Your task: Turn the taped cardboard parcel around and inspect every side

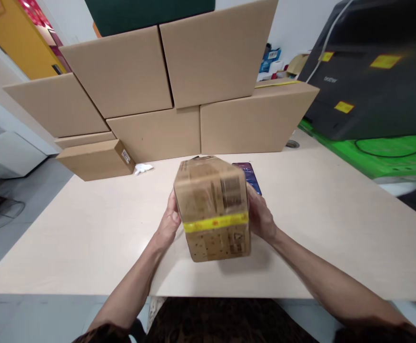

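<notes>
A brown cardboard box (203, 245) with a yellow tape strip and printed labels is held between my two hands, a little blurred, over the middle of the table (97, 238). My left hand (170, 220) presses against its left side, with the fingers partly hidden behind it. On the opposite side my right hand (261, 214) grips the box, its fingers also largely out of sight. A shadow lies on the tabletop below the box. Just behind my right hand lies a phone (252, 178) with its screen lit.
Large cardboard boxes (154, 136) are stacked along the back of the table, with a dark green box (151, 14) on top. At back left lie a smaller carton (97, 159) and a crumpled white scrap (143, 168). A black Brother printer (358, 100) stands on a green surface (401, 155) at right.
</notes>
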The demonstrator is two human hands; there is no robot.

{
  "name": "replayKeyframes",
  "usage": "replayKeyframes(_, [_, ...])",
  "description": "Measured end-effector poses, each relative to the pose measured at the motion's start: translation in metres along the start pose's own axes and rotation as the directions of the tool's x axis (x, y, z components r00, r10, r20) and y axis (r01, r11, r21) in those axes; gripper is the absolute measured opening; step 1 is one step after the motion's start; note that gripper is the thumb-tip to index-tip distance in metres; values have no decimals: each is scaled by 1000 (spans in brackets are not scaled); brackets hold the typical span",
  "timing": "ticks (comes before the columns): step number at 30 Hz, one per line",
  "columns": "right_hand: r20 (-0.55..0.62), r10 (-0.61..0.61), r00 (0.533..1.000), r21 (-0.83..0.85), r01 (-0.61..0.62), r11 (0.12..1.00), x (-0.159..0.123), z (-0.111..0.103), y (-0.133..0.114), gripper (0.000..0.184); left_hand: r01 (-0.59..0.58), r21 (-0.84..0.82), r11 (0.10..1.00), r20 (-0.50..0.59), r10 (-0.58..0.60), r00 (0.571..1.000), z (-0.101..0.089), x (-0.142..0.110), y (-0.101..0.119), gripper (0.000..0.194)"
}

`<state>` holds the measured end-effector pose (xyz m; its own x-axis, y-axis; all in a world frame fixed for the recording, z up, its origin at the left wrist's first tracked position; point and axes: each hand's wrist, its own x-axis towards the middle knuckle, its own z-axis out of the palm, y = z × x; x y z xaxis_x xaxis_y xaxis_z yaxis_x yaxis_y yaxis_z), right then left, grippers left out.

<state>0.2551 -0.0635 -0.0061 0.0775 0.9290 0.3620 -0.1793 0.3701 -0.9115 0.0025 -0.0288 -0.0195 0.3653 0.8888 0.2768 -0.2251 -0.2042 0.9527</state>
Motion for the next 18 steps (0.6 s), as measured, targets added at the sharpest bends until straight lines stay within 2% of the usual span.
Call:
replayKeyframes(3, [13, -39, 999, 25, 39, 999, -1, -1, 5, 47, -146, 57, 988, 21, 145, 989, -2, 1, 1, 83])
replayKeyframes(6, [46, -55, 997, 66, 51, 996, -1, -2, 12, 46, -188, 72, 979, 45, 185, 982, -4, 2, 0, 76])
replayKeyframes(10, [60, -45, 997, 80, 40, 996, 0, -2, 16, 46, -167, 73, 983, 12, 167, 986, -3, 4, -2, 78])
replayKeyframes(15, [71, 51, 996, 76, -56, 996, -1, 1, 15, 48, 23, 50, 998, -65, -20, 998, 6, 3, 4, 68])
replayKeyframes(18, [86, 5, 996, 105, -14, 994, -5, 2, 7, 49, -42, 13, 999, -8, 42, 999, 7, 1, 10, 74])
